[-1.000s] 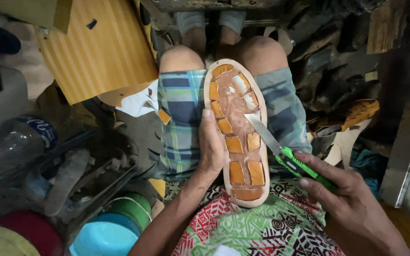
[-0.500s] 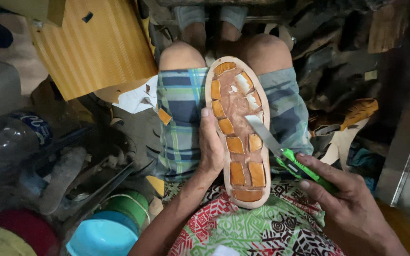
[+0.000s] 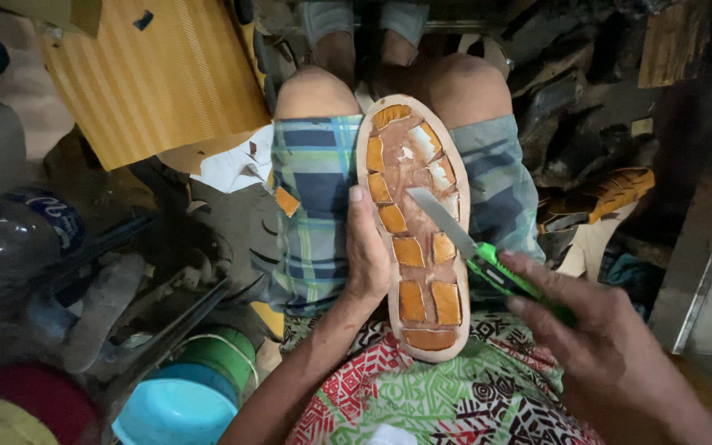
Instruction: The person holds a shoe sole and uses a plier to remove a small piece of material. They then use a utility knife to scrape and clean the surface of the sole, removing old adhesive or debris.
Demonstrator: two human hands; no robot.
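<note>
Both hands are working apart on the lap: the left hand (image 3: 370, 259) is clasping the tan shoe sole (image 3: 414, 222) along its 9 o'clock edge, steadying it tread-up between the knees over the plaid shorts (image 3: 315, 222). At 4 o'clock, the right hand (image 3: 611, 354) is gripping a green utility knife (image 3: 488, 265), its blade lying across the orange tread blocks. A blue bowl (image 3: 170, 412) is sitting at 7 o'clock.

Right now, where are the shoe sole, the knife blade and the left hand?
shoe sole (image 3: 422, 284): head view, an orange tread patch.
knife blade (image 3: 438, 216): head view, mid-blade.
left hand (image 3: 368, 259): head view, back of hand.
</note>
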